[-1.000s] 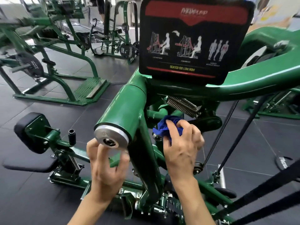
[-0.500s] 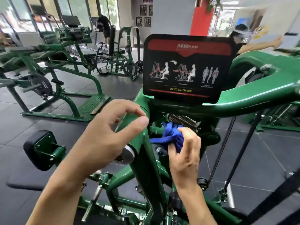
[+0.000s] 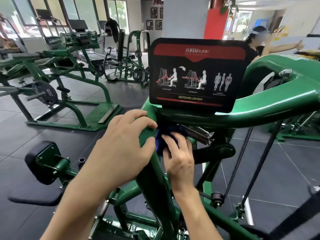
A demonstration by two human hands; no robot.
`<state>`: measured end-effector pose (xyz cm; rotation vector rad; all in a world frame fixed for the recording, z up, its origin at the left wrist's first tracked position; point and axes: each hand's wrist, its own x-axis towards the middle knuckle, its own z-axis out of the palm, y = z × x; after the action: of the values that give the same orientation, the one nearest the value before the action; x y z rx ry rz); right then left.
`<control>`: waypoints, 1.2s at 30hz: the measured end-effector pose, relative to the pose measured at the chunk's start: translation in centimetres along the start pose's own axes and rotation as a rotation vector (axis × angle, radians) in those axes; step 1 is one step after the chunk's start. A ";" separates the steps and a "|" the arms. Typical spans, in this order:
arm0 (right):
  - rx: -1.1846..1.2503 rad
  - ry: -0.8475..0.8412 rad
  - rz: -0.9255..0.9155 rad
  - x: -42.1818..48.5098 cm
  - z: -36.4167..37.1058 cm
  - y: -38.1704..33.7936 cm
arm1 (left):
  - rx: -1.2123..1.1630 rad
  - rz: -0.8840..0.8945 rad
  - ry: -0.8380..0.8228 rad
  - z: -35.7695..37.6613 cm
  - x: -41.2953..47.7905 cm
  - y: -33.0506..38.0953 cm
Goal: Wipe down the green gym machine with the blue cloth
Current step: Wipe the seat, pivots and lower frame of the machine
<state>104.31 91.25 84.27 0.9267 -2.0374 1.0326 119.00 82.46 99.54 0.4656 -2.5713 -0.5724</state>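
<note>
Left hand grasping thick upper tube of green seated iso low row machine, fingers wrapping over top, thumb curling round near side. Right hand clutching bunched blue cloth, pressing it against frame just right of tube. Cloth sitting under black instruction placard, touching left end of coil spring.
</note>
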 end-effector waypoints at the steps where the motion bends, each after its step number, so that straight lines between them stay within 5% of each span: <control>1: -0.043 -0.037 0.050 -0.5 0.6 0.1 | 0.001 0.000 -0.001 0.1 -0.1 0.0; 8: -0.528 -0.555 0.066 2.1 0.5 -1.0 | -0.021 0.020 0.022 0.2 -0.2 -0.3; 12: -0.548 -0.797 0.019 3.8 0.5 -0.2 | -0.041 0.019 0.027 0.2 -0.1 -0.4; 19: -0.557 -0.824 0.017 4.3 -0.3 -0.7 | -0.049 0.037 0.049 0.4 0.0 -0.7; 24: -0.525 -0.897 0.246 5.7 1.1 -1.3 | -0.061 0.041 0.049 0.3 -0.1 -0.6; 29: -0.618 -0.830 0.092 4.5 0.0 -1.7 | -0.065 0.040 0.061 0.2 -0.1 -0.6; 36: -0.675 -0.805 0.216 4.3 1.2 -0.8 | -0.077 0.027 0.067 0.4 -0.2 -0.6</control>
<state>102.43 88.64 87.49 0.8157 -2.9102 -0.0393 119.14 82.14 98.86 0.4157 -2.4786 -0.6327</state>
